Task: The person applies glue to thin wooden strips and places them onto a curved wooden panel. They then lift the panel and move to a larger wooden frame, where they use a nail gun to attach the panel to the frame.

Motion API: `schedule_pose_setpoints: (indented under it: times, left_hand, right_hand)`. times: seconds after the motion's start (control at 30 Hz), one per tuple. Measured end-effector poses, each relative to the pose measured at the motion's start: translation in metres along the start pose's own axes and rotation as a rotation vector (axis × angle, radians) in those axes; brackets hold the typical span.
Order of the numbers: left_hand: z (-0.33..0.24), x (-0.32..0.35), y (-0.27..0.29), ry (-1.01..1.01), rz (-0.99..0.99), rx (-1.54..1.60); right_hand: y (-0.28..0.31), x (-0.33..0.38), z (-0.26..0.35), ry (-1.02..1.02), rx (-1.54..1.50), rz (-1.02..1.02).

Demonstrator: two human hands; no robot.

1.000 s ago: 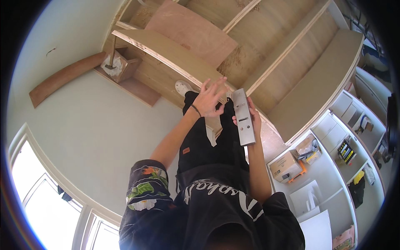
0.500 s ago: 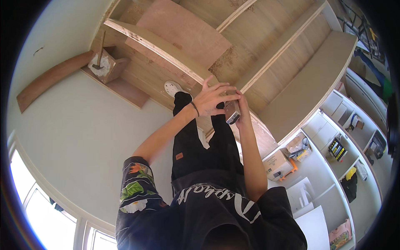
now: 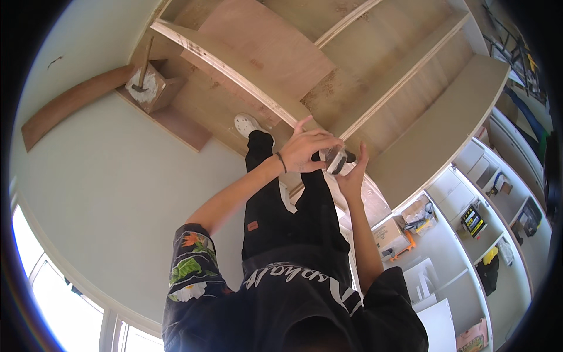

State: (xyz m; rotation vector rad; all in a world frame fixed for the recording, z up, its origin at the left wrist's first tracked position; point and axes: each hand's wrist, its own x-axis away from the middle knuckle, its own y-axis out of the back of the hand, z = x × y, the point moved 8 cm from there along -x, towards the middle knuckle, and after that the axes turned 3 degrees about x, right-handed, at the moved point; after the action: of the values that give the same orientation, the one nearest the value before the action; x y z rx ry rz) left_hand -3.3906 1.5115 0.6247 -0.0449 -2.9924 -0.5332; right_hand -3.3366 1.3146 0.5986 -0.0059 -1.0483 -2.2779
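The left hand [image 3: 306,151] and the right hand [image 3: 353,174] are held close together in front of the person. Between them is a small dark and grey thing [image 3: 336,159]. It is too small and too hidden to say what it is. The left hand curls over it from the top, with the fingers bent down and one finger sticking up. The right hand is under it and beside it, with the palm turned in and the fingers [image 3: 362,154] pointing up. Both hands touch the small thing and hold it between them. A thin dark band [image 3: 281,162] goes round the left wrist.

Past the hands are the person's black trousers [image 3: 275,211] and one white shoe [image 3: 247,124]. The shoe stands on a wooden frame [image 3: 375,76] made of long boards. The hands are over the near edge of this frame, near its middle board.

At the far left corner of the frame is a little wooden box [image 3: 153,87] with a hammer [image 3: 142,71] in it. A loose plank [image 3: 70,107] lies on the pale floor beside it.

To the right are white shelves [image 3: 469,234] with boxes and small things on them.
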Motion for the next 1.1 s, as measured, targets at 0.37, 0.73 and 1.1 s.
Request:
schedule_pose_setpoints:
  times: [0.37, 0.73, 1.1]
  left_hand:
    - [0.000, 0.000, 0.011, 0.060, -0.042, 0.074]
    - [0.098, 0.068, 0.200, 0.312, -1.036, -0.619]
    - [0.189, 0.062, 0.349, 0.503, -1.370, 0.059]
  right_hand:
    - [-0.018, -0.051, 0.029, 0.091, 0.106, 0.539]
    - [-0.020, -0.049, 0.158, 0.101, 0.181, 0.385]
    - [-0.099, -0.088, 0.263, 0.398, 0.580, 0.440]
